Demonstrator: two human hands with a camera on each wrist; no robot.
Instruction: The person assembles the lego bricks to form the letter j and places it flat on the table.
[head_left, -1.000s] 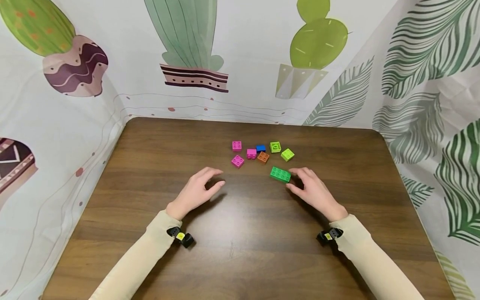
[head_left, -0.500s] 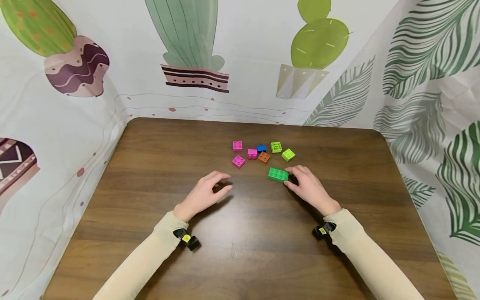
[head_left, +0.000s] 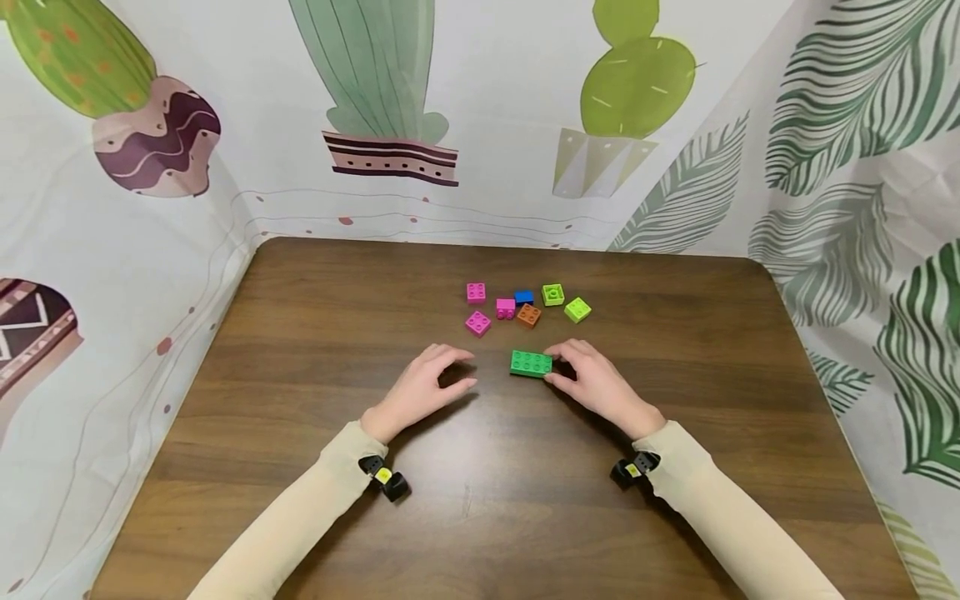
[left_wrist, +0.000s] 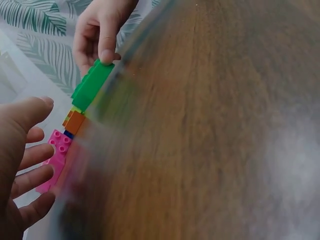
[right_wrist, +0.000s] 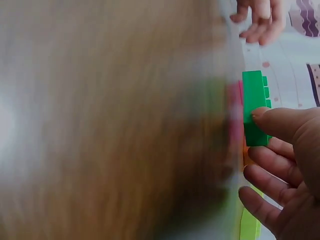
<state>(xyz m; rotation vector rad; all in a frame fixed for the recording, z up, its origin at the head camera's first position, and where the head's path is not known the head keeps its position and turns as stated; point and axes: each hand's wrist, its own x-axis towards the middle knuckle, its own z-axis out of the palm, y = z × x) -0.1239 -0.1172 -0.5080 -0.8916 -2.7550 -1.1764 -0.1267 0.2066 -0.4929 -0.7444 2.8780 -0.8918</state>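
A long green toy brick (head_left: 531, 363), studs up, is pinched at its right end between the thumb and fingers of my right hand (head_left: 600, 387). In the right wrist view the thumb presses the near side of the green brick (right_wrist: 254, 105). My left hand (head_left: 420, 387) holds nothing; its thumb and fingers are spread apart, pointing toward the brick's left end with a small gap between. The left wrist view shows those parted fingers (left_wrist: 35, 175) too, with the green brick (left_wrist: 92, 85) beyond them.
Farther back on the wooden table (head_left: 337, 292) lie small square bricks: pink ones (head_left: 477, 323), a blue one (head_left: 523, 297), a brown-orange one (head_left: 528, 315) and two lime ones (head_left: 577, 310). A printed cloth (head_left: 510, 150) hangs behind the table.
My right hand has brought the green brick left and toward me, turning it nearly straight across. My left hand has moved a little right. The small bricks stay put.
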